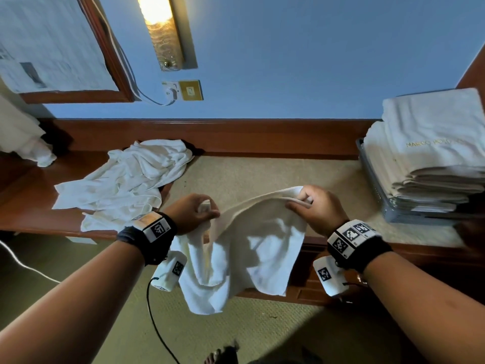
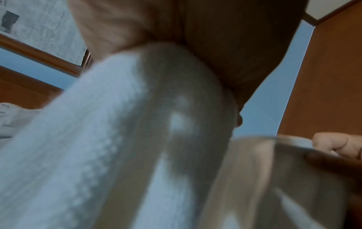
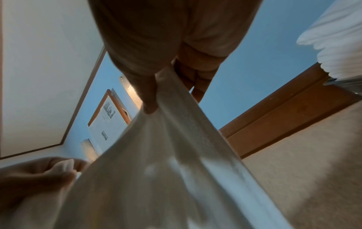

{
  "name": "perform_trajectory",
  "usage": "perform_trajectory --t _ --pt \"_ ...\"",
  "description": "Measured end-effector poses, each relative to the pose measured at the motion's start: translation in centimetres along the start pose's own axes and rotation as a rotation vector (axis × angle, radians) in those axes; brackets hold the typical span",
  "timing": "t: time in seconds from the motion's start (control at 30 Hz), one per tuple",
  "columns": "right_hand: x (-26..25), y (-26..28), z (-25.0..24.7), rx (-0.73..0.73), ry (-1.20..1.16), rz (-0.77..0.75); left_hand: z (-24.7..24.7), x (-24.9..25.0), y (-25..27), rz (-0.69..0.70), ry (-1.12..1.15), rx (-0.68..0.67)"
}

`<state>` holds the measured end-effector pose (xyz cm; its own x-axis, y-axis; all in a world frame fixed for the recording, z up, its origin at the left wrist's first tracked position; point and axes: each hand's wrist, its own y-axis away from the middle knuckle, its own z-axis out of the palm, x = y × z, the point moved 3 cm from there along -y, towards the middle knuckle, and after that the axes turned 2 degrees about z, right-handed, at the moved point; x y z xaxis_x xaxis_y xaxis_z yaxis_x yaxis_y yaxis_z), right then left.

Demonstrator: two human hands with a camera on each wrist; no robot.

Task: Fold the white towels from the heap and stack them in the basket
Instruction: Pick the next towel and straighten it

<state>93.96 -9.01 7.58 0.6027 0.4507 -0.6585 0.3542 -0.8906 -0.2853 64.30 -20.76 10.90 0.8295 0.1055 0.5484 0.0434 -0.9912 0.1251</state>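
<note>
Right now, head view: both hands hold one towel (image 1: 241, 248) up by its top edge, above the near edge of the bench (image 1: 34, 190). L hand (image 1: 195, 212) has fingers curled round one corner, R hand (image 1: 313, 208) pinches the other corner w/ thumb and fingers. Top edge sags between them; the rest hangs down over the bench front, crumpled, not yet squared. Judging by that, the step is opening out a fresh towel before the 1st fold. Next move prob calls for pulling the hands apart to tension the edge, then laying it flat on the beige mat (image 1: 262, 177) or bringing corners together.

Heap (image 1: 123, 179) lies far left on the bench, still a few towels in it. Basket (image 1: 378, 190) sits far right, stack (image 1: 430, 153) already well above its rim, so adding more may make it lean. A cable (image 1: 157, 324) hangs from the L wrist near the towel's lower end; could snag.

L wrist view: blurred; towel (image 2: 109, 147) runs down from the L hand (image 2: 215, 38), grip point itself hidden by cloth. R fingers (image 2: 333, 144) show at right, on the edge.

R wrist view: R hand (image 3: 156, 65) pinches the towel (image 3: 176, 162) w/ thumb on top. L hand (image 3: 39, 178) at lower left, corner bunched in its fingers. Stack (image 3: 336, 43) top right
</note>
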Motion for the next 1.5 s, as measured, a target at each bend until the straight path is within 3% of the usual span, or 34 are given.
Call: perform_trajectory --t 0.23,0.33,0.5,0.6,0.7,0.77,0.87,0.97,1.03,1.1,1.2,1.27,1.37,1.5 --pt "-1.1 0.7 1.8 -0.257 0.038 -0.078 -2.5 2.9 0.5 0.042 0.174 0.133" --pt "-1.9 1.1 2.2 -0.301 0.064 -0.064 -3.3 5.5 1.3 0.057 0.468 0.16" --pt "-7.7 3.8 0.0 -0.339 -0.346 -0.043 -2.5 9.3 1.9 0.039 0.921 0.122" --pt "-10.2 5.2 -0.8 -0.381 -0.244 -0.093 -1.0 11.3 1.8 -0.002 1.079 0.065" --pt "-10.2 5.5 -0.7 -0.22 -0.086 -0.126 -0.4 13.5 1.5 0.013 1.137 0.028" --pt "-9.4 5.4 -1.3 -0.063 -0.191 -0.045 -0.4 14.6 1.3 0.072 1.126 -0.005" --pt "-8.6 5.3 -2.0 0.065 -0.263 -0.129 -0.9 15.2 1.0 0.134 1.035 -0.023" --pt "-8.9 5.2 -2.7 0.096 -0.323 -0.082 -1.8 14.9 0.8 0.174 0.949 0.006" --pt "-9.3 5.1 -3.0 0.071 -0.391 -0.029 -1.9 13.7 0.1 0.229 0.783 0.04" --pt "-10.0 5.0 -3.7 0.055 -0.459 -0.032 -1.0 12.8 -0.1 0.297 0.571 -0.017" --pt "-11.3 4.9 -5.1 0.058 -0.498 -0.117 1.2 12.0 0.2 0.344 0.698 -0.206" --pt "-12.0 5.0 -6.1 0.076 -0.506 -0.155 2.2 12.4 0.7 0.393 0.822 -0.246" --pt "-12.4 5.3 -7.2 0.145 -0.412 -0.242 3.4 13.2 0.5 0.444 0.911 -0.232" --pt "-10.9 5.4 -7.9 0.297 -0.323 -0.192 3.5 13.0 0.2 0.41 0.824 -0.047"
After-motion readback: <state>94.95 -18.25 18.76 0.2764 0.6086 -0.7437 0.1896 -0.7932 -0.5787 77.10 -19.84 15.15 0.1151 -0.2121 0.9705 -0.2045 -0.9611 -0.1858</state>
